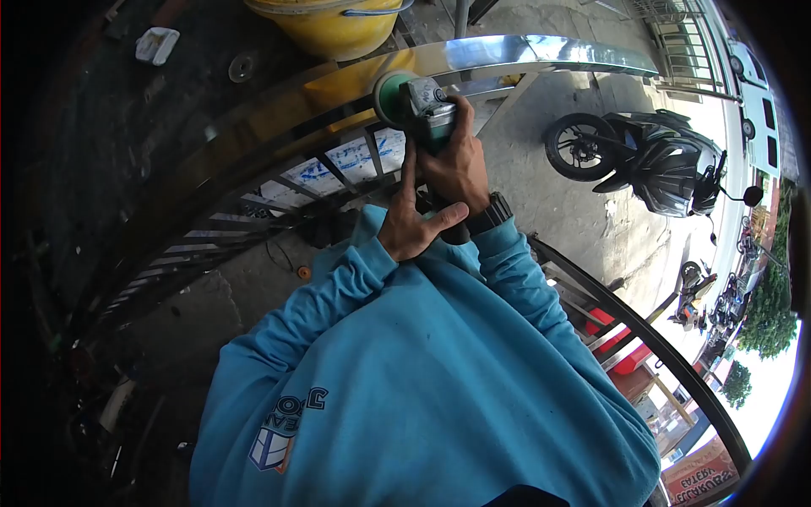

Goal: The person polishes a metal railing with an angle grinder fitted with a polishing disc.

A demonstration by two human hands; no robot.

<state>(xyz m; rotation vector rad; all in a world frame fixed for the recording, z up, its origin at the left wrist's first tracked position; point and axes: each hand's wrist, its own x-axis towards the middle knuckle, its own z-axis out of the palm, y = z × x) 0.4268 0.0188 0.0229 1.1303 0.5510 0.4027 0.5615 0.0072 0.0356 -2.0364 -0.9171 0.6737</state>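
Note:
My right hand (460,165), with a dark watch at its wrist, wraps round the head of an angle grinder (438,120). My left hand (411,221) is lower on the same grinder. Its index finger stretches along the side and its thumb crosses the dark body. Other fingers of that hand are hidden. A green disc (391,99) on the grinder meets the curved, shiny metal rail (338,84) at its edge; exact contact is hard to see. Below the rail run several flat metal bars (335,171).
Beyond the rail stands a yellow bucket (334,25). A white container (157,46) lies on the dark ground at upper left. A parked black motorcycle (659,160) is to the right. Another dark rail (642,329) curves past my right side.

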